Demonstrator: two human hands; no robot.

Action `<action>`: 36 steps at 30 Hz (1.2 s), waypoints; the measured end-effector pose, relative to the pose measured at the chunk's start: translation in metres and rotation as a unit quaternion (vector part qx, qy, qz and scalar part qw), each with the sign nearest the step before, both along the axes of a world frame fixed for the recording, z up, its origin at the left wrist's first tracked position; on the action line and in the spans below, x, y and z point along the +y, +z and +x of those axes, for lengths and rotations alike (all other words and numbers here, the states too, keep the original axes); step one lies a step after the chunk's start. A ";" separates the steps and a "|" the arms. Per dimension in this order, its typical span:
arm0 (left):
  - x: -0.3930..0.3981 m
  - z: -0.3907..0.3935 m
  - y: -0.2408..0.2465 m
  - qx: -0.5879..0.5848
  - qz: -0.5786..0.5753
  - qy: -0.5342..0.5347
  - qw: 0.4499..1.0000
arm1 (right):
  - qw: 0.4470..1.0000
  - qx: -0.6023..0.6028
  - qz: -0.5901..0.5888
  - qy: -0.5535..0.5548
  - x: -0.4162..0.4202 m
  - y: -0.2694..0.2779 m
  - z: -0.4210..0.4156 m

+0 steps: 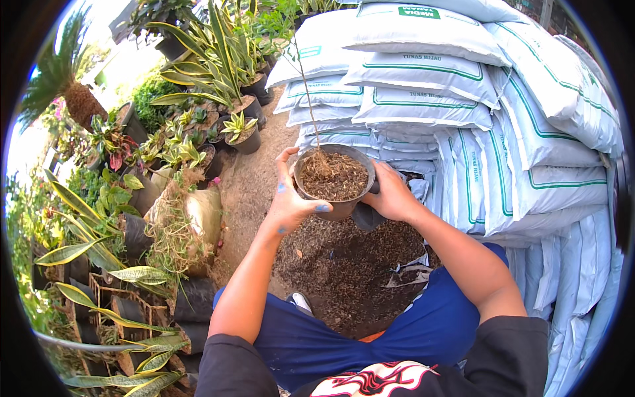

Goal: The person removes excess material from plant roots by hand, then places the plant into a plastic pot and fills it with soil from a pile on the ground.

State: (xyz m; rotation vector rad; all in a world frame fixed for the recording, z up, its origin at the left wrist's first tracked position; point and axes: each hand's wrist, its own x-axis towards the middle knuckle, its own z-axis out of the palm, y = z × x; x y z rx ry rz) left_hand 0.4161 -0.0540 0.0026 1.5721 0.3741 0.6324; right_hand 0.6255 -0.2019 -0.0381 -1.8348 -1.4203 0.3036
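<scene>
Both my hands hold a dark plastic plant pot (342,209) in front of me, above the ground. My left hand (290,198) grips its left side, the thumb along the near wall and blue stains on the skin. Around the right side of the rim my right hand (392,191) is closed; its fingers are partly hidden. Brown, coarse potting mix (342,178) fills the pot nearly to the rim. A thin-stemmed sapling (308,94) rises from the mix at the left, with fine roots at its base and green leaves on top. Beneath the right hand is a black object (367,217), possibly another pot.
A heap of loose dark potting mix (342,268) lies on the ground between my legs. White sacks (426,74) with green print are stacked ahead and to the right. Potted snake plants (213,64) and smaller pots (245,139) line the left, beside an uprooted plant clump (173,228).
</scene>
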 end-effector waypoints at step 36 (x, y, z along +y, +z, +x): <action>-0.009 -0.028 0.036 0.068 0.326 0.016 0.943 | 0.943 0.330 0.035 0.002 0.026 -0.004 -0.007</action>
